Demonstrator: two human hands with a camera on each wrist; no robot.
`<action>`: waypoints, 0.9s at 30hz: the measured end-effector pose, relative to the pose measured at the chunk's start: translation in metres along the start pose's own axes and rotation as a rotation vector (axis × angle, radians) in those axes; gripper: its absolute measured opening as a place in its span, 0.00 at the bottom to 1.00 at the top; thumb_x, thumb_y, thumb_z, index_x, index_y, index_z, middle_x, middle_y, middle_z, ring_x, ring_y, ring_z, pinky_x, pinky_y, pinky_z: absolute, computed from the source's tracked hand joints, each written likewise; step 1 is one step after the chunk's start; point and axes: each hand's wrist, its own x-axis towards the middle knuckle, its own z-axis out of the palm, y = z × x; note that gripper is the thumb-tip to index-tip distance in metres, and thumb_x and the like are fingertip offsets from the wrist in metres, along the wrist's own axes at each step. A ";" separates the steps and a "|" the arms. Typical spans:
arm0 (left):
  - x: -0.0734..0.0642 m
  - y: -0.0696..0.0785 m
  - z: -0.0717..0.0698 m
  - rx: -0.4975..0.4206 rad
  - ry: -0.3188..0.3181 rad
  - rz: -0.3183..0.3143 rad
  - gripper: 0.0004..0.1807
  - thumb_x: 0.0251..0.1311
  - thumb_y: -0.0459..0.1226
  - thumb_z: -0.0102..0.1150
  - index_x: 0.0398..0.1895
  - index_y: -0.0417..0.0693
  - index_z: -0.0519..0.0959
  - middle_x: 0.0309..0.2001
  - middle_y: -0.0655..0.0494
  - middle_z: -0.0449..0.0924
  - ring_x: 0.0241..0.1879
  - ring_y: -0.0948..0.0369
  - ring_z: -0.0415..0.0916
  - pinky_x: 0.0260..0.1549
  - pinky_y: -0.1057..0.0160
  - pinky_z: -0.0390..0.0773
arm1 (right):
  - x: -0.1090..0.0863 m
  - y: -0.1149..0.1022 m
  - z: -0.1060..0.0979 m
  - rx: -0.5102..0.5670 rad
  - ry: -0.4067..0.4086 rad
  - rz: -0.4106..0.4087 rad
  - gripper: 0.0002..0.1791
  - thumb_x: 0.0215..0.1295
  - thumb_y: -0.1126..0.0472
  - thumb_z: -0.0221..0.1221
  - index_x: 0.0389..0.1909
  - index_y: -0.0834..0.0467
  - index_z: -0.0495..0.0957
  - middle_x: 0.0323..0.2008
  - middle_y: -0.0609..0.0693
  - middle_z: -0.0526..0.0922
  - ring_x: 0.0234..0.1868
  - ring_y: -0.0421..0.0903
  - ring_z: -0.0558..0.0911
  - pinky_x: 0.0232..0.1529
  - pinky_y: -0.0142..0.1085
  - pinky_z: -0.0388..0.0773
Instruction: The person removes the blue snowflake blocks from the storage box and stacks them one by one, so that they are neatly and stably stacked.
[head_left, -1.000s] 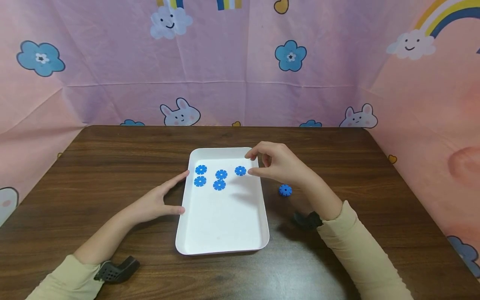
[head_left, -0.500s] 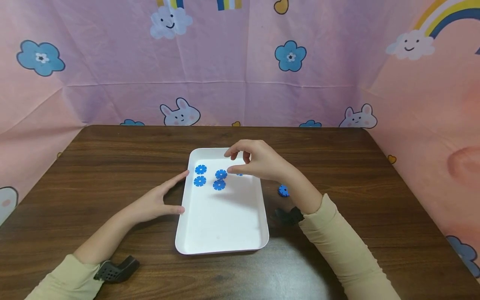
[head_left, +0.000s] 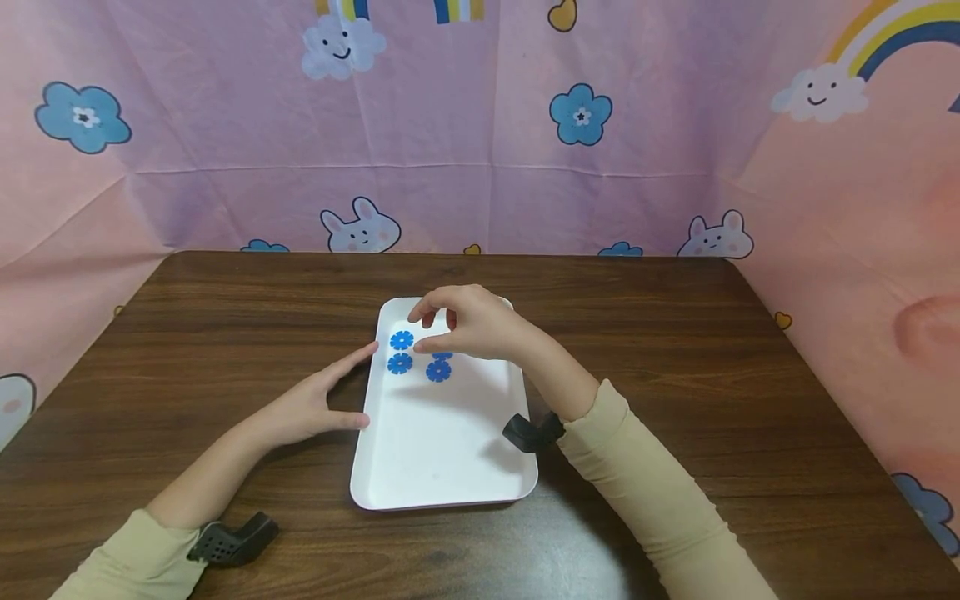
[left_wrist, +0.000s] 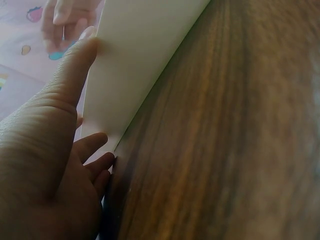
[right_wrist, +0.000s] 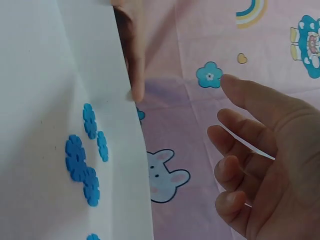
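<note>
My left hand (head_left: pixel 303 410) rests against the left side of a white tray (head_left: pixel 435 467), its index finger and thumb spread along the rim. In the left wrist view, the thumb (left_wrist: pixel 75 75) lies on the tray's wall. Over the tray's far half hovers my right hand (head_left: pixel 476 325), thumb and fingers apart with nothing between them. Blue notched plastic discs lie flat in the tray: an upper left disc (head_left: pixel 401 340), a lower left disc (head_left: pixel 400 363) and a middle disc (head_left: pixel 438 371). Another disc (head_left: pixel 443 356) is partly covered by the right hand. The right wrist view shows several discs (right_wrist: pixel 76 157).
The tray stands on a dark wooden table (head_left: pixel 262 308). A patterned pink cloth (head_left: pixel 465 125) hangs behind and around it. Black wrist cameras sit on both forearms, the right camera (head_left: pixel 532 432) overlapping the tray's right rim in the head view.
My right hand has moved left across the tray, covering the rightmost disc and partly another. The disc on the table at the right is now hidden by the arm. My left hand stays put.
</note>
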 end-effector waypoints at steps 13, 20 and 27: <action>0.000 -0.001 0.000 0.002 -0.002 0.018 0.53 0.51 0.50 0.70 0.76 0.60 0.49 0.74 0.40 0.47 0.69 0.35 0.43 0.55 0.26 0.51 | 0.023 0.009 0.019 0.009 -0.081 0.055 0.20 0.56 0.55 0.70 0.48 0.56 0.82 0.41 0.49 0.83 0.33 0.44 0.74 0.34 0.31 0.72; 0.000 0.000 0.000 0.008 -0.005 0.019 0.53 0.52 0.51 0.70 0.76 0.61 0.48 0.74 0.41 0.47 0.69 0.36 0.44 0.55 0.27 0.52 | 0.031 0.020 0.033 0.027 -0.117 0.097 0.20 0.55 0.56 0.70 0.49 0.56 0.82 0.44 0.50 0.82 0.33 0.45 0.74 0.34 0.32 0.72; 0.000 -0.001 0.000 0.007 -0.001 0.031 0.52 0.52 0.50 0.70 0.76 0.61 0.49 0.74 0.41 0.47 0.69 0.36 0.44 0.55 0.27 0.52 | 0.037 0.030 0.048 0.046 -0.140 0.140 0.19 0.54 0.58 0.71 0.48 0.54 0.83 0.44 0.46 0.82 0.32 0.44 0.73 0.33 0.31 0.72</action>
